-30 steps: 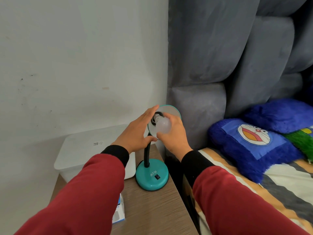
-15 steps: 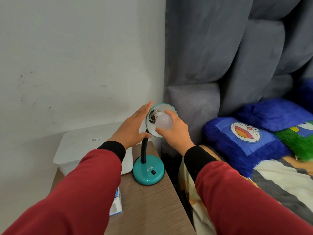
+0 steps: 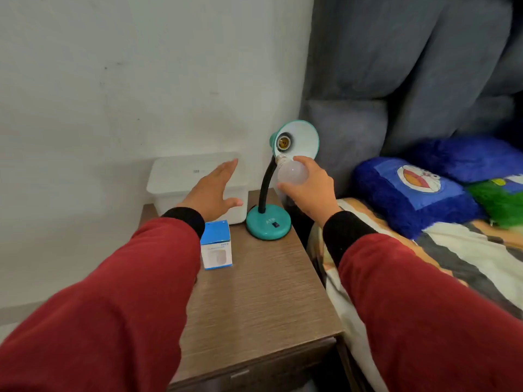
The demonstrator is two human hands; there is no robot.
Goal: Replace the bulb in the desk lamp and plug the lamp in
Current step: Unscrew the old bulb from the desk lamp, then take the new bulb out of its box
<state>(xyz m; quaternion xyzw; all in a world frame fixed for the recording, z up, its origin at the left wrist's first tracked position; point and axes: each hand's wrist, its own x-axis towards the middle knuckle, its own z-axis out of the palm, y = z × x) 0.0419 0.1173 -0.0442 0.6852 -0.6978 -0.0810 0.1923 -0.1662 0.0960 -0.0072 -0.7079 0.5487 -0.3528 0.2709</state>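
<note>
right hand (image 3: pixel 308 190) cups a frosted bulb (image 3: pixel 293 175), fingers (image 3: pixel 304 161) wrapped round the globe, just below the teal desk lamp (image 3: pixel 294 140)'s empty socket (image 3: pixel 283 142); its screw base points up-left toward it. left hand (image 3: pixel 210 193), fingers spread and empty, hovers over the counter (image 3: pixel 254 292) above the bulb box (image 3: pixel 216 244).

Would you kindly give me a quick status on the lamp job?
Right hand holds bulb, out of the socket. Left hand open, off the lamp. Bulb box unopened on nightstand. Nothing blocking.
</note>
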